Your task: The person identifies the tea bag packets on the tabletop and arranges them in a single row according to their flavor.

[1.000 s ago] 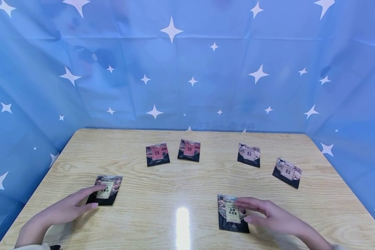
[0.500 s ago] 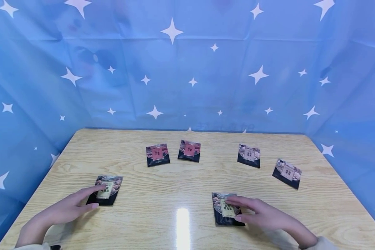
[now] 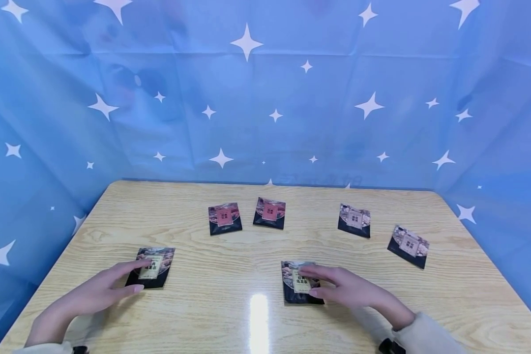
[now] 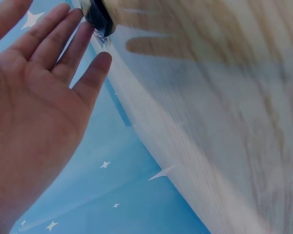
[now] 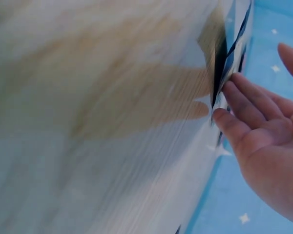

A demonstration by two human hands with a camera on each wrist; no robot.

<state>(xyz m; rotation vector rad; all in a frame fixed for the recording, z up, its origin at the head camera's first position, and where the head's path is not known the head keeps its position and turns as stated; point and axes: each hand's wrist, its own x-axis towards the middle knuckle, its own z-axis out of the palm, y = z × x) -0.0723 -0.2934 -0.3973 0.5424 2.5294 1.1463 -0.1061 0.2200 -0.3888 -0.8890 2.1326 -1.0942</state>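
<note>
My left hand [image 3: 93,294] rests its relaxed fingers on a dark tea sachet [image 3: 162,273] with a pale green label, at the left of the table. In the left wrist view the palm [image 4: 44,107] faces the camera, its fingertips right at the sachet [image 4: 98,19]. Right of the middle, my right hand [image 3: 354,289] presses extended fingers on a matching green-labelled tea sachet [image 3: 297,287]. Part of that sachet is hidden under the fingers. The right wrist view has this sachet [image 5: 220,63] edge-on, with the fingertips against it.
Two red-labelled tea sachets [image 3: 225,221] [image 3: 270,214] lie toward the back of the wooden table [image 3: 194,314]. Farther right are two pink-labelled sachets [image 3: 354,221] [image 3: 408,247]. A blue cloth with white stars [image 3: 265,83] hangs behind and at the sides.
The right hand has slid its green-labelled tea sachet leftward and a little toward the back. The left hand and its sachet stay in place.
</note>
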